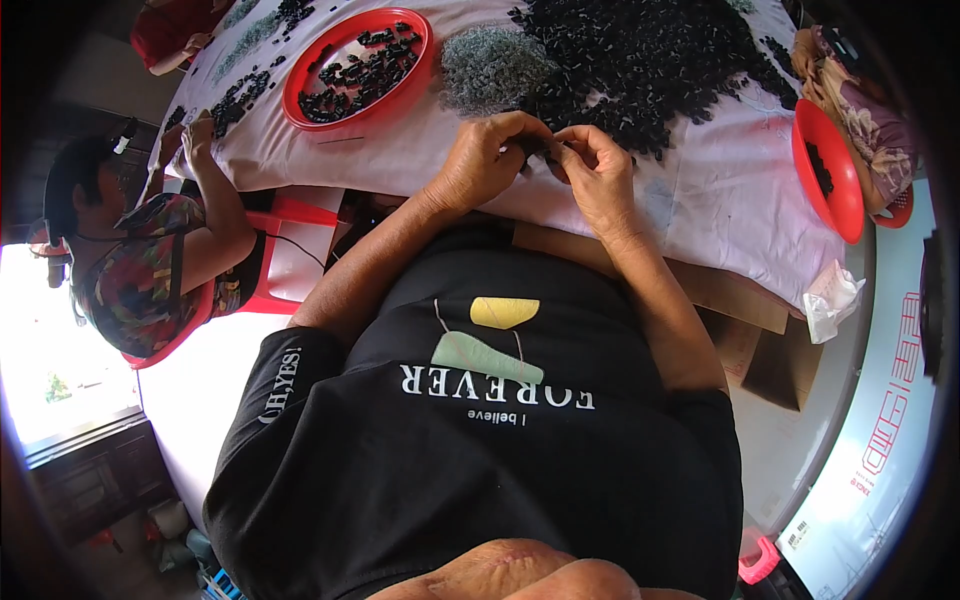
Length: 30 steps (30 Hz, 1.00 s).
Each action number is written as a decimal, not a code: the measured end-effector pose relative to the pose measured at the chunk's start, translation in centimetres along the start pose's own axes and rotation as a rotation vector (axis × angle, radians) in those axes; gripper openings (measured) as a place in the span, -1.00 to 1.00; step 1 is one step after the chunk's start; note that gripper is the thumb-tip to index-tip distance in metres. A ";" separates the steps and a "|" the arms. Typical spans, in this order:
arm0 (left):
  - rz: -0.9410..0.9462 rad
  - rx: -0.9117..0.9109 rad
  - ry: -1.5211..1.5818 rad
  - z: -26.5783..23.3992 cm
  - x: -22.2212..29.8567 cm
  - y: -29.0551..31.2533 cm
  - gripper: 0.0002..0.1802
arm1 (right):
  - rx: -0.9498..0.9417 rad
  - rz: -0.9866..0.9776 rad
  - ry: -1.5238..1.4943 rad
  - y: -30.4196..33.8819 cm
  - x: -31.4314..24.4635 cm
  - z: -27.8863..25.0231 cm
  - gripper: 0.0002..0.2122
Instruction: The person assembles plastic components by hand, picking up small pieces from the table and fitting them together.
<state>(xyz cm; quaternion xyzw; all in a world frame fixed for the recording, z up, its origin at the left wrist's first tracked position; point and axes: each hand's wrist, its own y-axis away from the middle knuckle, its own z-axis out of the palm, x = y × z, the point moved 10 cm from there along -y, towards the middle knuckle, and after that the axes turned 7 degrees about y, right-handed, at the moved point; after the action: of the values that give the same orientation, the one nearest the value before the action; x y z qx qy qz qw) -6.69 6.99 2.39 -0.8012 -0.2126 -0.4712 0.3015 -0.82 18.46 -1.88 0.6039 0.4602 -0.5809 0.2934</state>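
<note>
At the near edge of the cloth-covered table, my left hand [487, 160] and my right hand [600, 182] meet with fingertips pinched. Between them is a small black piece [536, 160], mostly hidden by the fingers; its exact kind cannot be made out. Just beyond my hands spreads a big heap of small black pieces [640, 60]. Beside it, to the left, lies a mound of small silvery-grey pieces [495, 68], too fine to name.
A red oval tray [431, 50] holding black pieces stands left on the pale pink cloth [720, 200]. A red bowl [843, 205] sits at the right edge, near another person [870, 130]. A co-worker [150, 240] sits at the left. Cardboard boxes [735, 345] stand under the table.
</note>
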 end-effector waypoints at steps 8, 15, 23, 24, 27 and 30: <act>0.101 0.038 -0.044 0.2 -0.2 0.0 -0.66 | -0.011 -0.029 0.061 0.1 -0.5 0.2 -0.96; 0.047 0.009 -0.031 0.5 -0.4 0.1 -0.64 | -0.019 0.018 -0.037 0.1 -0.1 0.2 -0.94; -0.029 -0.006 -0.017 0.6 -0.9 0.1 -0.64 | -0.007 -0.005 -0.050 0.0 0.1 0.1 -0.92; -0.028 -0.006 -0.011 0.6 -0.8 0.2 -0.64 | -0.004 0.003 -0.039 0.0 0.0 0.1 -0.91; -0.012 -0.006 -0.006 0.7 -0.8 0.1 -0.64 | -0.002 0.014 -0.047 0.0 0.4 0.0 -0.91; -0.006 0.008 0.006 0.8 -1.2 0.0 -0.65 | -0.010 0.016 -0.066 -0.1 0.6 0.0 -0.91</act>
<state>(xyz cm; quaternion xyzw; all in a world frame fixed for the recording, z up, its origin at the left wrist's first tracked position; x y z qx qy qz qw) -6.73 7.48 1.06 -0.7980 -0.2161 -0.4736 0.3038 -0.93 18.62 -2.41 0.5866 0.4481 -0.5960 0.3162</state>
